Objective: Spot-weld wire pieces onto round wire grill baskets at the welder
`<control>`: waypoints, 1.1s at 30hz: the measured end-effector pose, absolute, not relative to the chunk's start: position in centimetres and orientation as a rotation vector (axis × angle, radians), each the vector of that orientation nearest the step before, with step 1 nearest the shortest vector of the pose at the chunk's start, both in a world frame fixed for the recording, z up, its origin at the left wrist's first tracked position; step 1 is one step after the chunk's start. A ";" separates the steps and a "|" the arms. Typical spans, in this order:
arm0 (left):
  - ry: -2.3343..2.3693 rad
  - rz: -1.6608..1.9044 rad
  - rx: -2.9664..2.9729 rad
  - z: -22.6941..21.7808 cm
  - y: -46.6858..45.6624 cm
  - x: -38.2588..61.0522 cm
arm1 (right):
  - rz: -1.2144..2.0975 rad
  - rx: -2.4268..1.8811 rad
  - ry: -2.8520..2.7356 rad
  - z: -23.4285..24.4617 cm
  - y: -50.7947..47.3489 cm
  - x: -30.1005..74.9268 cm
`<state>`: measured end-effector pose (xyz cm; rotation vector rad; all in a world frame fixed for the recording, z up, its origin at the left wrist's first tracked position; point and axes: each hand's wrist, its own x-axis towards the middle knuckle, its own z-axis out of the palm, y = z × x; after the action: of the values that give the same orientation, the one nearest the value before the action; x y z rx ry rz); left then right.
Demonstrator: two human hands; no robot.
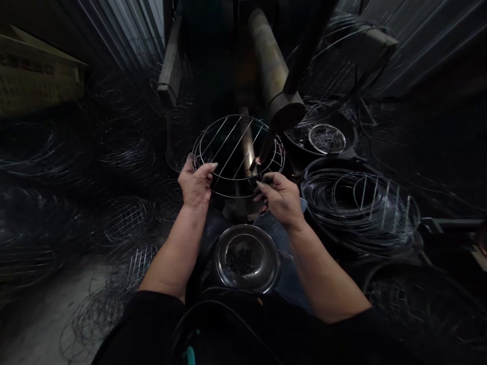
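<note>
Left hand (196,186) pinches wire rack (235,148), rim between thumb and fingers; best held level. Right hand (280,196) fingers narrow, can't tell if holding; best clear of glowing tip (257,161) just beyond.

The wire rack (236,147) is beyond the bowl (268,253), with wire hoops (323,223) right of both.

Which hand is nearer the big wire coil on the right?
Right. Your right hand is left of the coil, not touching; your left hand is farther left, holding the wire rack.
</note>
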<state>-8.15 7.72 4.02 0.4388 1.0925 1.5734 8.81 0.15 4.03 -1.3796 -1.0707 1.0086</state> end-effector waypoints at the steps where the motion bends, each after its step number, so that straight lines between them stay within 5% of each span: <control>1: 1.090 1.570 0.447 4.0 7.7 -8.1 | 1.008 -1.389 -1.074 4.0 0.2 8.8; 33: 1.107 1.543 0.474 4.2 10.3 -7.5 | 0.613 -1.337 -1.058 1.6 2.1 8.0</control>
<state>-7.50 10.31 4.23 0.4743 1.1073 1.5435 7.96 2.10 1.60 -1.3370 -1.0576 0.6133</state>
